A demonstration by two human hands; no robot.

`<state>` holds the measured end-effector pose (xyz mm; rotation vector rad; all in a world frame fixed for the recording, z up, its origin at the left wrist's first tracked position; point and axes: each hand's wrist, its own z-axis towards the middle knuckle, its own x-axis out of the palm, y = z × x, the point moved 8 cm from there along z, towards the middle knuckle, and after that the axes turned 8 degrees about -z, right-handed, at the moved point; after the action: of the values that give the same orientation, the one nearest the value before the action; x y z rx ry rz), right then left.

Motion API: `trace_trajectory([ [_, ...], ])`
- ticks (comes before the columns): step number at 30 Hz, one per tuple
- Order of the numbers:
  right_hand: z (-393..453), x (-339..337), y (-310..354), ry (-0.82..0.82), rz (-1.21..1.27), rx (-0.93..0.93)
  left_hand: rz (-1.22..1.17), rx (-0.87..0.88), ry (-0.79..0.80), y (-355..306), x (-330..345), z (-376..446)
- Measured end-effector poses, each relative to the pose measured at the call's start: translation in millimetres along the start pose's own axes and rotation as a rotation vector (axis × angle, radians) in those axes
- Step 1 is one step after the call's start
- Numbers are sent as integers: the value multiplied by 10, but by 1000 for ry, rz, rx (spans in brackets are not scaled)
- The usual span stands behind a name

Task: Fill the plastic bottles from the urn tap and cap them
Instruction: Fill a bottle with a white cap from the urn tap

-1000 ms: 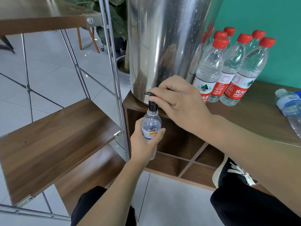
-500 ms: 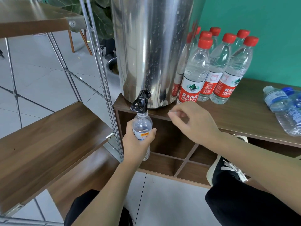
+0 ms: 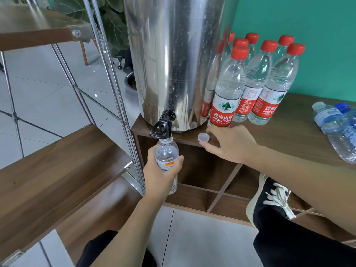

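Observation:
A tall steel urn (image 3: 173,60) stands on the wooden cabinet top (image 3: 289,132). Its black tap (image 3: 162,126) juts over the cabinet's front edge. My left hand (image 3: 159,176) grips a small clear bottle (image 3: 166,155) upright, its open mouth right under the tap spout. A white cap (image 3: 203,136) lies upside down on the cabinet top beside the urn's base. My right hand (image 3: 231,143) reaches to that cap, fingers spread at either side of it, fingertips at or near its rim.
Several full red-capped bottles (image 3: 250,83) stand right of the urn against the teal wall. Two blue-labelled bottles (image 3: 335,130) lie at the right edge. A metal-framed wooden shelf (image 3: 57,162) is at left. My shoe (image 3: 269,201) rests by the cabinet's open cubbies.
My right hand left the tap lever and moved down and right to the white cap on the cabinet top. The left hand kept the bottle under the tap.

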<state>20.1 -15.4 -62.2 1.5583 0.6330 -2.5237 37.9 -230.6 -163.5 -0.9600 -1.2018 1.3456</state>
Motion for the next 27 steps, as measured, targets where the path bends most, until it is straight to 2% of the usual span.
trace_trajectory([
  [4,-7,40,-10,-89,52,30,-6,5,-3,-4,-22,32],
  [16,-33,187,-79,91,121,137,13,13,-23,4,16,32],
  [27,-46,157,-74,125,174,157,27,5,-21,10,15,24],
])
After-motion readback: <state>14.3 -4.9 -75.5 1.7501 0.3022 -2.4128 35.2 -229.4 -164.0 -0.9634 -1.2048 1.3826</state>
